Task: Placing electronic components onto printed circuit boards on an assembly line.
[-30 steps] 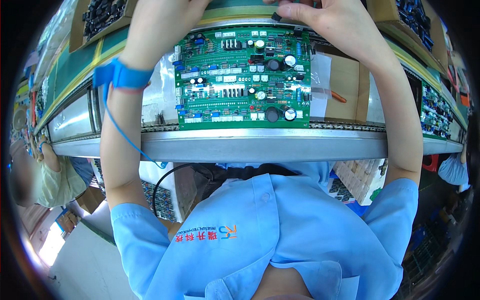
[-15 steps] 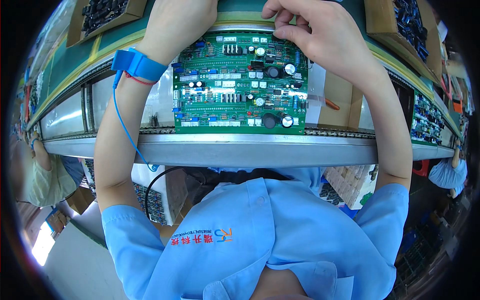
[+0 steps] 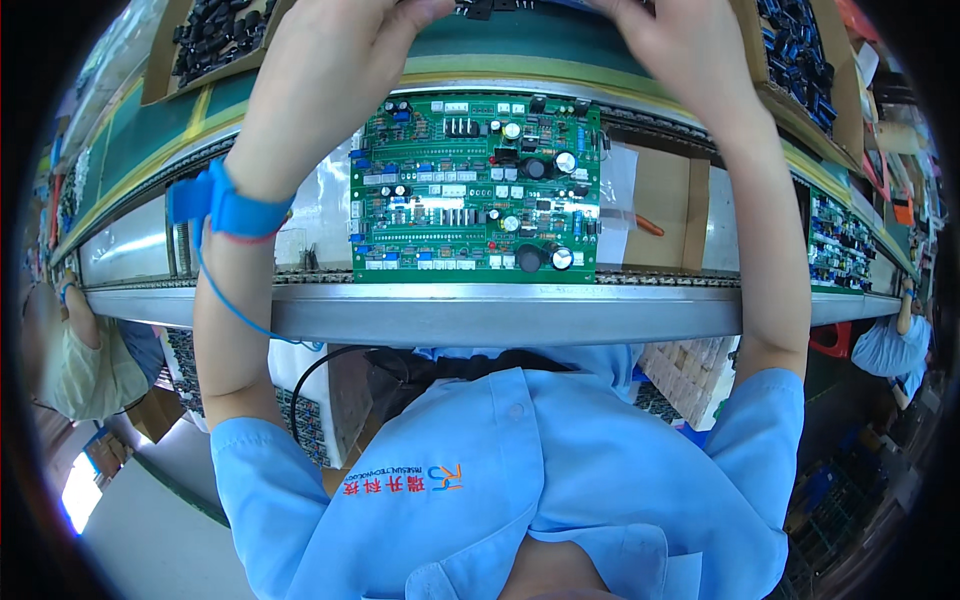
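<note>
A green circuit board [image 3: 430, 238], full of capacitors, white connectors and other small parts, lies on the conveyor rails in front of me. My left hand [image 3: 335, 75], a blue wrist strap [image 3: 240, 208] on its wrist, reaches past the board's far left corner; its thumb shows, and the other fingers are cut off by the top edge. Beyond the far right corner is my right hand [image 3: 685, 50], with most fingers also out of view. Small black parts with metal legs [image 3: 482, 10] lie on the green bench between the hands, nearest the left thumb.
Boxes of black components [image 3: 220, 40] and of dark blue capacitors [image 3: 797, 65] flank the hands. A metal rail [image 3: 500, 312] runs along the near side. More boards [image 3: 840, 245] sit on the line at right. Co-workers are at both sides. A blue cord trails from the strap.
Both hands have left the board's far edge and moved farther away, to the bench beyond it. The right hand's pinched fingers have gone from above the far right corner. The view has shifted slightly.
</note>
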{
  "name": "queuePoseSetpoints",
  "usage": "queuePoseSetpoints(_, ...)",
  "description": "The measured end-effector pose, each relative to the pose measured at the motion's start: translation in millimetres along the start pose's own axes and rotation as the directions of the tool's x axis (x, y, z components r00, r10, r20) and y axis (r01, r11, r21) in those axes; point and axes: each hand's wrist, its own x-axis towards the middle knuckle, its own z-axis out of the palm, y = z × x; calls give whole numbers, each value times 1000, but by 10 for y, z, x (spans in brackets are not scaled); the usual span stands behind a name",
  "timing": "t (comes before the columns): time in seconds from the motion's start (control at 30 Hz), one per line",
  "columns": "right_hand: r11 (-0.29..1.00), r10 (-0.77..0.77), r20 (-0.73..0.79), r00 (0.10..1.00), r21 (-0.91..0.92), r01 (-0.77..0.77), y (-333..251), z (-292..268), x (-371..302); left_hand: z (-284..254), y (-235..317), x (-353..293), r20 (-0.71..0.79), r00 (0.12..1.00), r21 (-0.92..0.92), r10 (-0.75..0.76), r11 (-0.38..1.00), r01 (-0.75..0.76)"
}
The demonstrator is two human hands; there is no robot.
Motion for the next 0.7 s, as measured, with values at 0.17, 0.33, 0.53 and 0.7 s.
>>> queuePoseSetpoints(0.17,940,107,44,993,-331,-86,185,94,186,-61,163,-194,107,994,-70,20,997,-12)
queuePoseSetpoints(0.33,935,137,81,987,-340,-102,148,144,224,-89,210,-573,199,976,-149,84,987,-54)
queuePoseSetpoints(0.53,927,86,24,996,-369,-72,276,216,190,-15,409,-760,263,951,-59,163,987,-153)
queuePoseSetpoints(0.7,945,66,56,996,-324,-44,244,178,158,175,396,-761,260,937,7,233,970,-243)
